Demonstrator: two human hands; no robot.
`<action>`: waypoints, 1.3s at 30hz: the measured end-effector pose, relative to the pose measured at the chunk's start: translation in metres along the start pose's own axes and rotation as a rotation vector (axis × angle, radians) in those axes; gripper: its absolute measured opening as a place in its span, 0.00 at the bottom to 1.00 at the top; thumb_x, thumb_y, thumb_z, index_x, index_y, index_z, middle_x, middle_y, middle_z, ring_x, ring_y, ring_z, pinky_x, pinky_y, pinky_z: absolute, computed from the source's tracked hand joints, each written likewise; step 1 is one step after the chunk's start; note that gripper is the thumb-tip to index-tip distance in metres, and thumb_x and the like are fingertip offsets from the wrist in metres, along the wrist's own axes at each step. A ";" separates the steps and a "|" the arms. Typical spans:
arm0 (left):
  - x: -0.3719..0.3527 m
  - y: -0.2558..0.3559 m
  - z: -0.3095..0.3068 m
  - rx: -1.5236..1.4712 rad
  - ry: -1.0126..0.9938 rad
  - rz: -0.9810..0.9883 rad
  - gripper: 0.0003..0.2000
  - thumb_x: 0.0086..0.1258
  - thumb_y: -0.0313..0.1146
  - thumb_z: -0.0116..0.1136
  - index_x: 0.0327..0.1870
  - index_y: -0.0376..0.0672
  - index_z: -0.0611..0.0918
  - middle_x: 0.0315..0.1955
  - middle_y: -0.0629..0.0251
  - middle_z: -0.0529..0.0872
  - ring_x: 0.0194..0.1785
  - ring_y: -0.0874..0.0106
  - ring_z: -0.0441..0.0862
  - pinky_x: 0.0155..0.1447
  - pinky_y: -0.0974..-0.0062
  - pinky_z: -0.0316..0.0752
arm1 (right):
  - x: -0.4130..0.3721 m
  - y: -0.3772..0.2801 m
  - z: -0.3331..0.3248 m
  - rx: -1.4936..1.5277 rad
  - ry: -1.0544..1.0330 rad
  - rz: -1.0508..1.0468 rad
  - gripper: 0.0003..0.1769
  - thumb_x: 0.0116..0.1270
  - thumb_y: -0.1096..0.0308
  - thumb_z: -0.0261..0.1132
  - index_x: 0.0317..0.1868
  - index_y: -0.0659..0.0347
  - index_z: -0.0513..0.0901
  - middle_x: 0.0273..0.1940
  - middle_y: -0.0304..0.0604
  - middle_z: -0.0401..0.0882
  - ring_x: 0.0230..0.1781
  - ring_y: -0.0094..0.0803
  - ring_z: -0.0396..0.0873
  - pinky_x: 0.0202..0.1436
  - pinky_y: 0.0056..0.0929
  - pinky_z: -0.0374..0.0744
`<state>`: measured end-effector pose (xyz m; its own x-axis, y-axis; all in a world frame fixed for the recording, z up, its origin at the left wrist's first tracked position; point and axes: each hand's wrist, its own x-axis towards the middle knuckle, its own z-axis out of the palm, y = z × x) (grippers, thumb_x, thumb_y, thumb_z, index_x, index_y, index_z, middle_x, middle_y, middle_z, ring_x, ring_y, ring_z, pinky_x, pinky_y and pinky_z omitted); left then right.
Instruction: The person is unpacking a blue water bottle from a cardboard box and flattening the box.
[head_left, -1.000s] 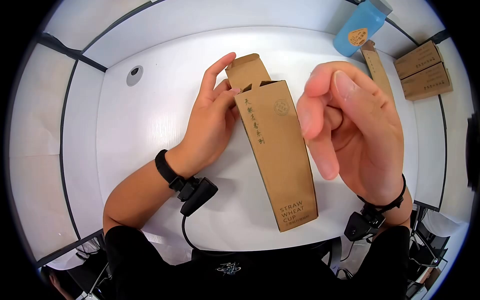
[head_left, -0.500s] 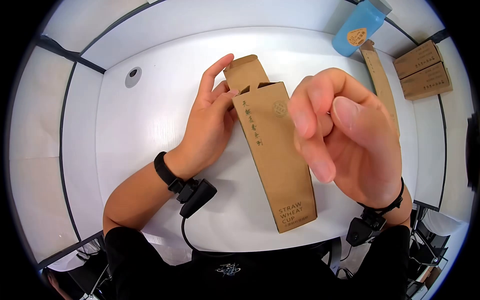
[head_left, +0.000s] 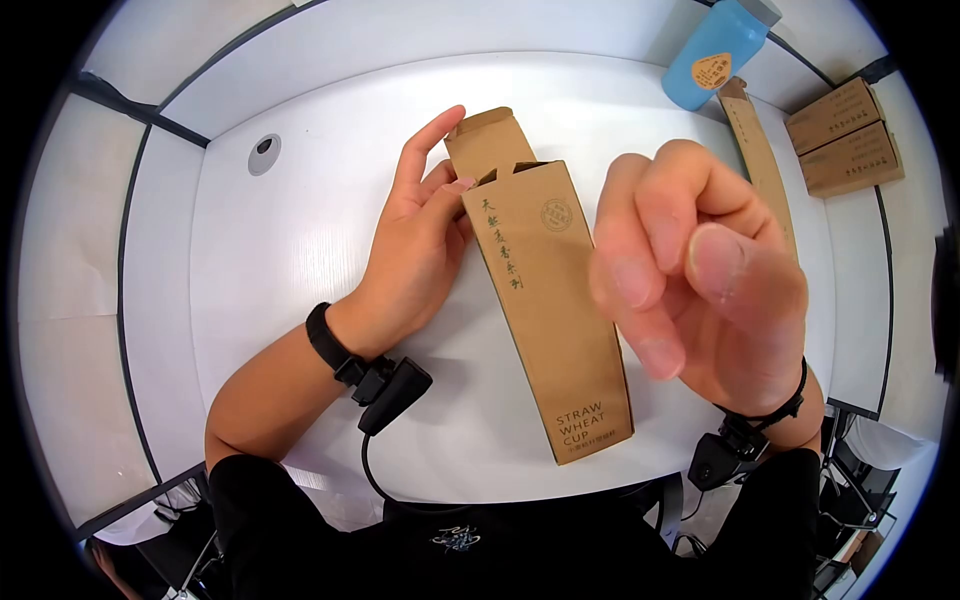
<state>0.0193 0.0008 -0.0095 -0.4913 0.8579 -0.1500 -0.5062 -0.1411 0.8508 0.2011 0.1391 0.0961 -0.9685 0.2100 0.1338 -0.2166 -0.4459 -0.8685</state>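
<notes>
A tall brown cardboard box (head_left: 545, 300) printed "STRAW WHEAT CUP" lies on the white table (head_left: 300, 240), its top flap open at the far end. My left hand (head_left: 420, 240) grips the box's left side near that open top, index finger stretched beside the flap. My right hand (head_left: 700, 275) hovers raised close to the camera, to the right of the box, fingers curled loosely with the thumb bent toward them. It holds nothing and does not touch the box.
A blue bottle (head_left: 718, 50) stands at the far right. Beside it lies a second flat brown box (head_left: 762, 160), and two stacked brown boxes (head_left: 848, 138) sit at the right edge. A round grey hole (head_left: 265, 150) is at the far left of the table.
My right hand has curled its fingers in more and turned, thumb now facing the camera. The box and my left hand have barely shifted.
</notes>
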 end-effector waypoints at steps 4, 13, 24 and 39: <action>0.000 0.002 0.002 0.006 0.017 -0.014 0.30 0.87 0.27 0.47 0.87 0.58 0.60 0.68 0.62 0.80 0.69 0.71 0.77 0.77 0.64 0.71 | 0.002 0.002 -0.006 0.003 -0.068 -0.046 0.15 0.81 0.51 0.65 0.43 0.51 0.72 0.40 0.35 0.78 0.20 0.16 0.71 0.34 0.22 0.70; 0.000 -0.001 0.000 0.024 -0.010 0.005 0.30 0.88 0.27 0.46 0.87 0.57 0.60 0.69 0.60 0.79 0.70 0.69 0.77 0.77 0.61 0.72 | 0.001 0.002 -0.008 -0.015 -0.062 -0.094 0.17 0.80 0.50 0.66 0.41 0.48 0.69 0.39 0.29 0.74 0.23 0.12 0.68 0.38 0.21 0.68; 0.000 -0.002 0.000 0.022 0.000 0.002 0.31 0.87 0.24 0.44 0.88 0.58 0.59 0.68 0.59 0.79 0.69 0.69 0.77 0.76 0.62 0.73 | -0.023 -0.015 0.038 0.202 0.030 -0.161 0.24 0.71 0.74 0.79 0.40 0.49 0.67 0.39 0.33 0.80 0.33 0.22 0.84 0.40 0.25 0.77; 0.000 -0.003 -0.004 -0.014 -0.007 -0.009 0.30 0.88 0.24 0.45 0.87 0.58 0.62 0.64 0.60 0.80 0.69 0.70 0.77 0.79 0.62 0.72 | -0.083 -0.001 0.096 -0.003 0.031 -0.452 0.19 0.89 0.56 0.59 0.51 0.61 0.91 0.39 0.38 0.95 0.46 0.34 0.91 0.53 0.37 0.82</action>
<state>0.0185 -0.0009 -0.0137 -0.4820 0.8626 -0.1537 -0.5206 -0.1408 0.8421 0.2699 0.0386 0.1323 -0.7723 0.4094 0.4858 -0.6170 -0.3010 -0.7271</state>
